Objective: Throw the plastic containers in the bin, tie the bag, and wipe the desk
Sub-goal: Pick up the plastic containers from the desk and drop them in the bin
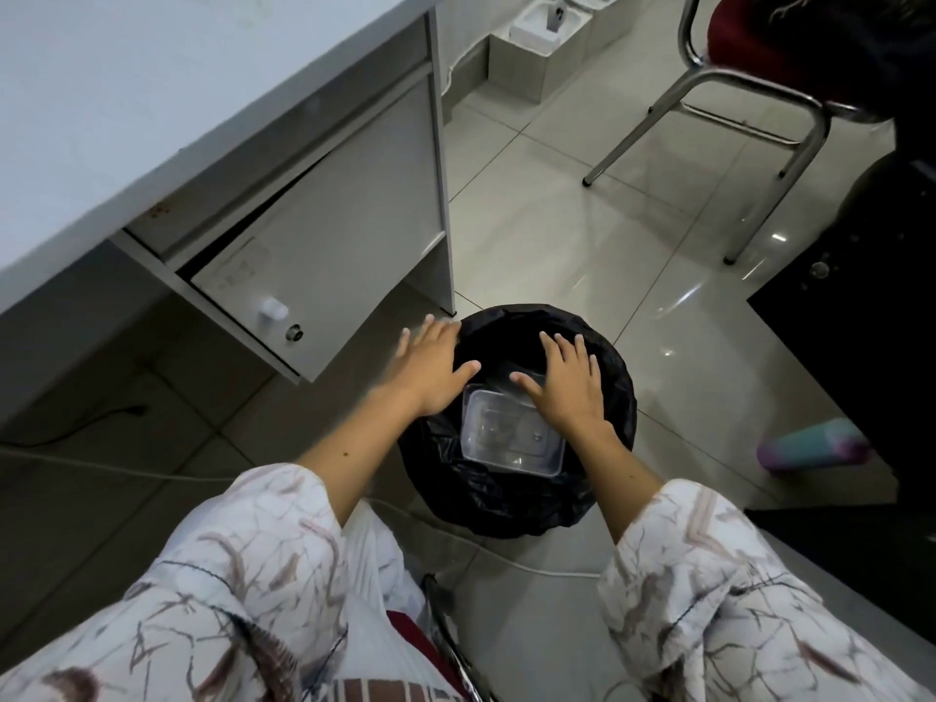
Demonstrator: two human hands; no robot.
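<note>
A round bin lined with a black bag (511, 491) stands on the tiled floor below me. A clear plastic container (511, 433) lies inside the bag, near the top. My left hand (430, 369) hovers over the bin's left rim, fingers spread, holding nothing. My right hand (567, 385) is spread flat above the bin's far side, its thumb over a container edge, also holding nothing. The white desk top (116, 108) stretches across the upper left.
A desk cabinet (324, 255) with a partly open door stands just left of the bin. A metal-legged chair (734, 108) is at the upper right. A pastel bottle (810, 445) lies on the floor at right. White cables (532, 567) run along the floor.
</note>
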